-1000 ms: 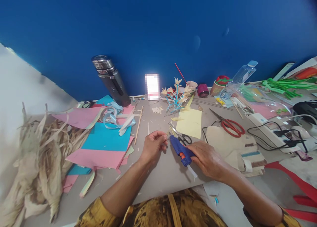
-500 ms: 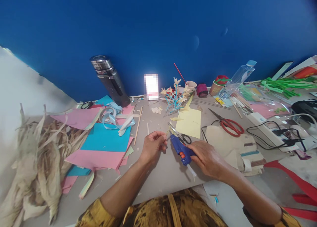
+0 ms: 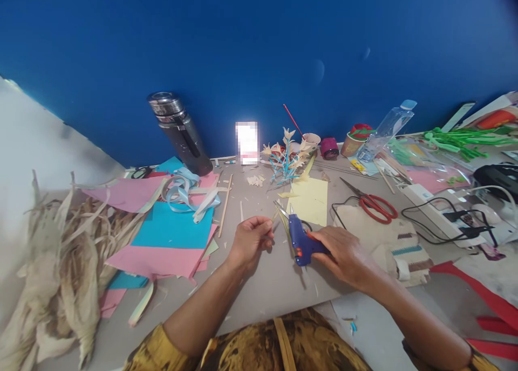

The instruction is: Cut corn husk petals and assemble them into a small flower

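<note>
My right hand (image 3: 343,254) is wrapped round the handle of a blue hot glue gun (image 3: 298,236), its nozzle aimed away from me. Left of it, my left hand (image 3: 251,241) pinches a thin pale strip (image 3: 275,217) between thumb and fingertips; much of the strip is hidden or too small to make out. The nozzle and the strip are apart. Just beyond lie scissors (image 3: 280,207), their handles mostly covered by the gun. Pale handmade flowers (image 3: 288,158) on blue stems stand farther back, beside a yellow paper sheet (image 3: 313,201).
On the left are dried husks (image 3: 73,263), pink and blue sheets (image 3: 174,225), a ribbon (image 3: 182,193) and a dark flask (image 3: 182,134). Rightward lie red-handled scissors (image 3: 376,208), a cloth (image 3: 364,231), a power strip (image 3: 435,206) with cords and a plastic bottle (image 3: 386,131).
My right hand has turned the glue gun more upright and drawn its nozzle to the right, away from the strip. My left hand has hardly moved.
</note>
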### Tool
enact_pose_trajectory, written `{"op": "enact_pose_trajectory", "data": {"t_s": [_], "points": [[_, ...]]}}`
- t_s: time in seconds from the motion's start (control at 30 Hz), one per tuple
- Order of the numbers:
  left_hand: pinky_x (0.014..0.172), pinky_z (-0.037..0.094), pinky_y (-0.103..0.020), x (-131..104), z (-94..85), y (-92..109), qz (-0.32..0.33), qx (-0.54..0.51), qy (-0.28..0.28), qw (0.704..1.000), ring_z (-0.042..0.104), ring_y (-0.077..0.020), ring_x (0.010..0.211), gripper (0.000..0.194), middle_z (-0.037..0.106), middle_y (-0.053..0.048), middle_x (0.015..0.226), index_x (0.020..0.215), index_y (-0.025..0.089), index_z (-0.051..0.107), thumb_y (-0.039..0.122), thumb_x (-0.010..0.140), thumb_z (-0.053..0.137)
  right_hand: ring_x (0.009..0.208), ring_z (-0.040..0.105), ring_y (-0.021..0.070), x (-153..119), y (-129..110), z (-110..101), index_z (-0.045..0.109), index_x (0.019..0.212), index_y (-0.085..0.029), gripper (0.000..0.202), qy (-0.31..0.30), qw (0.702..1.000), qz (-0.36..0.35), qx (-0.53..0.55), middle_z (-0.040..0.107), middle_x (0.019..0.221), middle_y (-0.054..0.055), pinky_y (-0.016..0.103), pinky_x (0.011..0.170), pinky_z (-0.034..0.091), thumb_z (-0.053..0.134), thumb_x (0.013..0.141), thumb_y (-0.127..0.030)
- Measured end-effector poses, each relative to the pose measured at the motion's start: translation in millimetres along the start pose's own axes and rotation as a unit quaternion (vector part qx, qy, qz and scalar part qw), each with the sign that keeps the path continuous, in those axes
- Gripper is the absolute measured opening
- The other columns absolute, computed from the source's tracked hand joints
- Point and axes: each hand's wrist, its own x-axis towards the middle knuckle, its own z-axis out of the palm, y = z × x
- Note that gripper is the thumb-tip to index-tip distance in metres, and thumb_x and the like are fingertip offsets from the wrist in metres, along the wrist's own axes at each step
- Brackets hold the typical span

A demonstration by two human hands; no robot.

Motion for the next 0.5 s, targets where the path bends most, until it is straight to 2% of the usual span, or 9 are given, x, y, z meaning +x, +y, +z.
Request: {"op": "enact_pose_trajectory", "data": {"t_s": [0.13,0.3,0.4,0.5], "points": [[0.041,0.036,-0.019,1.9,-2.0,-3.0,-0.018,-0.038,-0.024,0.999,0.049,-0.0078,0.042,0.033,0.061,-0.001,0.056,0.075,0.012,0.063,0.032,0.06,0.085,0.091,0.065,0.0289,-8.7,18.8,-6.2,0.059,0.121,-0.017,0.036,0.004,0.994,0.075,-0.08,0.069,0.102,0.013,0.039,0.078,0.049,0.057,0.095,-0.042],[0.043,0.037,-0.018,1.6,-2.5,-2.3,-0.02,-0.063,-0.046,0.997,0.053,-0.0081,0.048,0.033,0.061,-0.002,0.058,0.074,0.011,0.066,0.03,0.058,0.088,0.089,0.063,0.0299,-14.9,50.1,-1.0,0.059,0.119,-0.018,0.036,-0.011,0.98,0.138,-0.145,0.068,0.103,0.013,0.039,0.073,0.048,0.064,0.09,-0.038],[0.043,0.037,-0.018,-0.1,-2.0,-0.6,-0.017,-0.072,-0.055,0.996,0.054,-0.0085,0.052,0.033,0.061,-0.002,0.06,0.073,0.01,0.067,0.028,0.057,0.089,0.094,0.062,0.0313,-15.8,60.1,1.9,0.06,0.118,-0.018,0.035,0.004,0.977,0.146,-0.155,0.068,0.106,0.013,0.041,0.076,0.049,0.065,0.089,-0.037],[0.043,0.038,-0.018,-1.6,-1.1,0.3,-0.022,-0.08,-0.072,0.994,0.054,-0.0088,0.053,0.032,0.061,-0.003,0.061,0.073,0.01,0.068,0.028,0.057,0.09,0.104,0.059,0.0332,-10.5,53.4,-1.3,0.065,0.115,-0.019,0.031,0.054,0.98,0.126,-0.142,0.066,0.117,0.014,0.048,0.086,0.048,0.062,0.091,-0.038]]}}
